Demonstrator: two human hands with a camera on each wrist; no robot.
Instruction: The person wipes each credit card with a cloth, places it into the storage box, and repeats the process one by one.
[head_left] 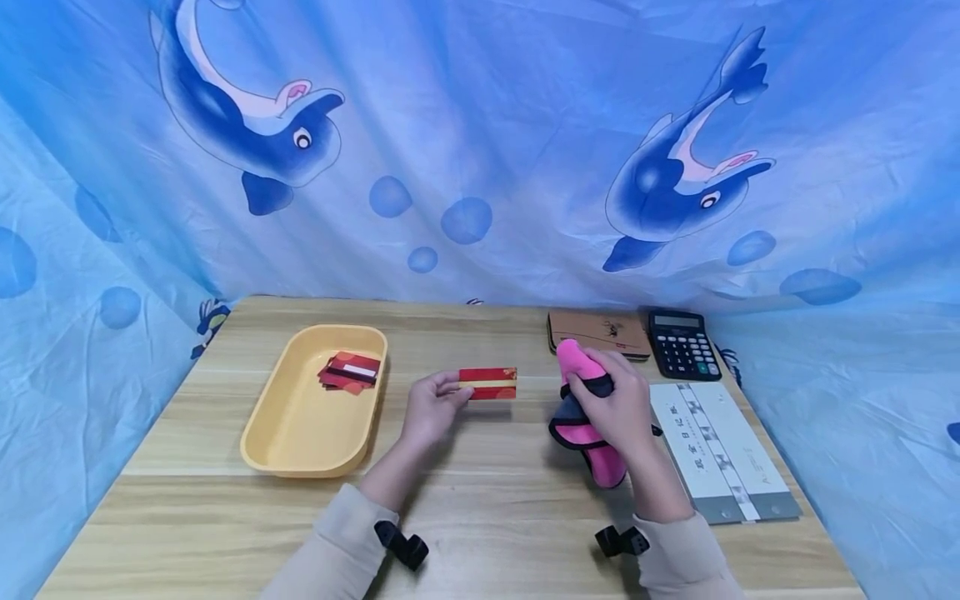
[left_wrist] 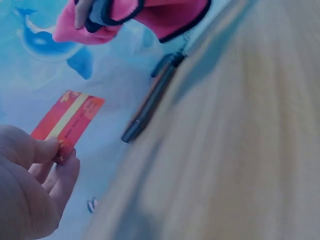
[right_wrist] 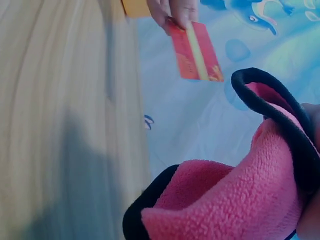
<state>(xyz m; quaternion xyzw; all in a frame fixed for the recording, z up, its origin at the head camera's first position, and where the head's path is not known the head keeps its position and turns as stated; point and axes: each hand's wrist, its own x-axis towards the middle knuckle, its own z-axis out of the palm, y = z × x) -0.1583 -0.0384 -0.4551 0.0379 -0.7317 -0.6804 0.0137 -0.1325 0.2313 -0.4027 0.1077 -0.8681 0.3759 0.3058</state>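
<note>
Between thumb and fingers, my left hand (head_left: 433, 408) pinches a red card (head_left: 487, 383) with a pale gold stripe, held above the table. In the left wrist view the card (left_wrist: 70, 122) shows printed characters and its far end sticks out free. My right hand (head_left: 617, 400) grips a bunched pink cloth (head_left: 606, 467) with black edging and a grey side. The cloth's fuzzy pink face (right_wrist: 250, 185) fills the lower part of the right wrist view. Card and cloth are apart. Left of my left hand, several red cards (head_left: 348, 371) lie in a yellow tray (head_left: 300, 446).
A brown notebook (head_left: 600, 331) and a black calculator (head_left: 681, 346) lie at the back right of the wooden table (head_left: 480, 517). A white and grey ledger book (head_left: 720, 450) lies right of my right hand. A blue dolphin-print curtain (head_left: 480, 125) hangs behind the table.
</note>
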